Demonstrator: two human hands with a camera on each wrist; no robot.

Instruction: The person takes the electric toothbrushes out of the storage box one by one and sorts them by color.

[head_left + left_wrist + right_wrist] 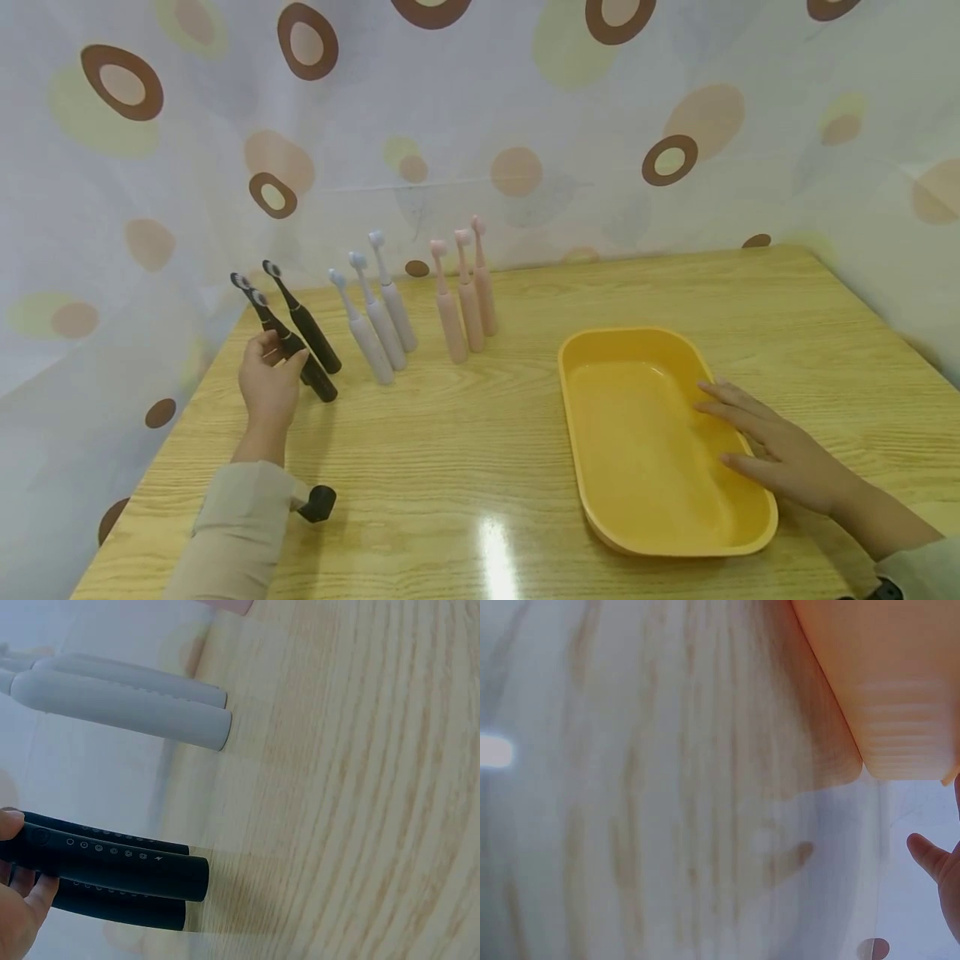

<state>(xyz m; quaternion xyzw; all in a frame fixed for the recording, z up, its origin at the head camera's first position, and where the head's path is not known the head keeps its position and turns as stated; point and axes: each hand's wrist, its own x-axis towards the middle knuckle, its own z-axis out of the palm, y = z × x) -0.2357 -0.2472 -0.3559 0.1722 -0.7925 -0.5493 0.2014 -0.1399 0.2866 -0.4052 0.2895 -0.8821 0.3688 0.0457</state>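
Observation:
My left hand pinches a black electric toothbrush between thumb and fingers at the far left of the table. Two more black toothbrushes stand close by: one just to its right, the other mostly hidden behind the hand and the held one. In the left wrist view, the held black toothbrush shows a row of small icons on its handle. At the right, my right hand has its fingers spread over the side rim of a yellow tray, with nothing in its grasp.
Three white electric toothbrushes stand upright right of the black ones. Beyond them are three pink electric toothbrushes. A patterned curtain hangs behind the wooden table.

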